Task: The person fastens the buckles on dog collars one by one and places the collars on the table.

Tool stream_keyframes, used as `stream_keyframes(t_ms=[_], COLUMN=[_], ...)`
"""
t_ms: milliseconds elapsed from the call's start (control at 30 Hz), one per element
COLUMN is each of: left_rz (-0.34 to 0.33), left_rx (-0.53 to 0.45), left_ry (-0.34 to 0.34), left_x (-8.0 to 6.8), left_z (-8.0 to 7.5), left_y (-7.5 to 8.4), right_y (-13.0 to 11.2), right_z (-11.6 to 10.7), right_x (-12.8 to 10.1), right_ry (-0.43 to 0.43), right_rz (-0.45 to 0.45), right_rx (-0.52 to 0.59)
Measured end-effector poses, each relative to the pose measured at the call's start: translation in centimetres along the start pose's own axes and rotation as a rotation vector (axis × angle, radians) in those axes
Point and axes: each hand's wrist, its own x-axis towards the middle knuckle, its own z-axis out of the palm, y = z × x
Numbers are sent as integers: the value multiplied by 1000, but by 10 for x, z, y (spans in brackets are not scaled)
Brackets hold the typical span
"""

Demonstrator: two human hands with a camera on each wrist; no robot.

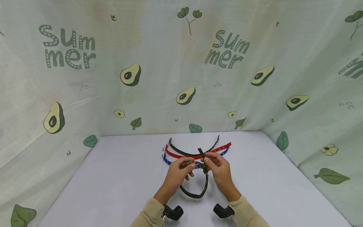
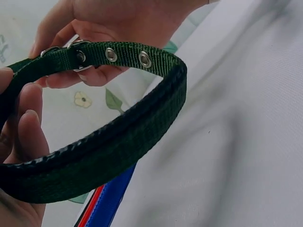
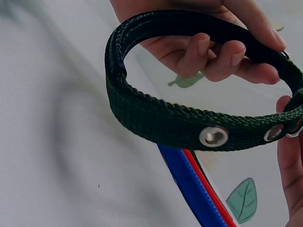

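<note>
A dark green webbing collar [image 1: 195, 196] is held up in a loop between both hands, its lower curve hanging toward me. My left hand [image 1: 176, 173] pinches the band on the left between thumb and fingers. At the buckle side, my right hand [image 1: 221, 172] pinches the strap, and its free end [image 1: 200, 152] sticks up past the fingers. The left wrist view shows the metal buckle [image 2: 80, 54] with the strap through it, and metal eyelets [image 2: 145, 59] along the band. The right-hand fingers partly hide the buckle in the head view.
Behind the hands, a dark green collar [image 1: 177, 150], a red collar [image 1: 225, 147] and a blue collar [image 1: 165, 159] lie curved side by side on the white table [image 1: 113, 183]. A printed cloth [image 1: 158, 63] hangs around the table's back and sides.
</note>
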Motion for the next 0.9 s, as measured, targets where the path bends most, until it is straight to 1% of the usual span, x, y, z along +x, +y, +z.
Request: stream_keyframes(t_ms=[100,300,633,800,900], left_rz=[-12,-65,-62,-69,-85], left_rx=[5,27,18,54,85], left_ry=[-1,11,48,71,76], left_x=[0,0,2,-1,-2], left_z=[0,1,5,6,7], left_y=[0,0,0,3,3], right_y=[0,0,-1,-3,-4], right_z=[0,0,-4,-6,-9], right_x=[0,0,3,3,2], right_ry=[-3,-8,-35,-88,-109], right_rz=[-3,-6,-34,-52,-69], right_rx=[-3,-6,-17,-27,-74])
